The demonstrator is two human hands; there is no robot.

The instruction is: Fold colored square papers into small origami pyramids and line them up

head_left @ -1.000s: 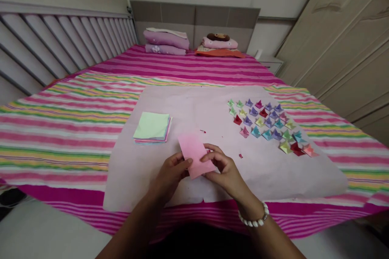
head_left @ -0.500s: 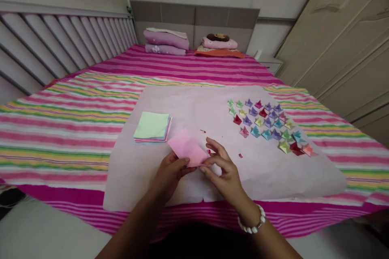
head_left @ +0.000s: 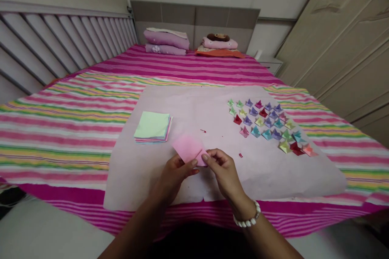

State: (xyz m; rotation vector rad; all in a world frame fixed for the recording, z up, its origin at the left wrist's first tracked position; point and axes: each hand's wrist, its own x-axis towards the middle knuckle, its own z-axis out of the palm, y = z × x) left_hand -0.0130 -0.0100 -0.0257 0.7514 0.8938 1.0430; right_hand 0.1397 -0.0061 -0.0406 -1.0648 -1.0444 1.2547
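Note:
A pink sheet of origami paper (head_left: pixel 187 147) is held up between both hands, with its right corner folded over. My left hand (head_left: pixel 175 172) pinches the lower left edge, thumb on top and fingers beneath. On the folded flap presses the thumb of my right hand (head_left: pixel 221 168), its fingers curled behind the paper. A white bead bracelet (head_left: pixel 247 221) circles the right wrist. Left of the paper lies a stack of coloured square sheets (head_left: pixel 152 126), pale green on top. Several small folded paper boats (head_left: pixel 267 122) in many colours stand in rows at the right.
A large pale sheet (head_left: pixel 194 105) covers the middle of the striped bed (head_left: pixel 69 129). Tiny red scraps (head_left: pixel 240 155) lie on it. Folded purple bedding (head_left: pixel 166 41) and a pillow pile (head_left: pixel 219 46) rest by the headboard (head_left: pixel 194 20). A wardrobe (head_left: pixel 343 48) stands right.
The right corner of the pink paper has been folded over to the left. My right hand's fingers, spread before, have closed on the fold.

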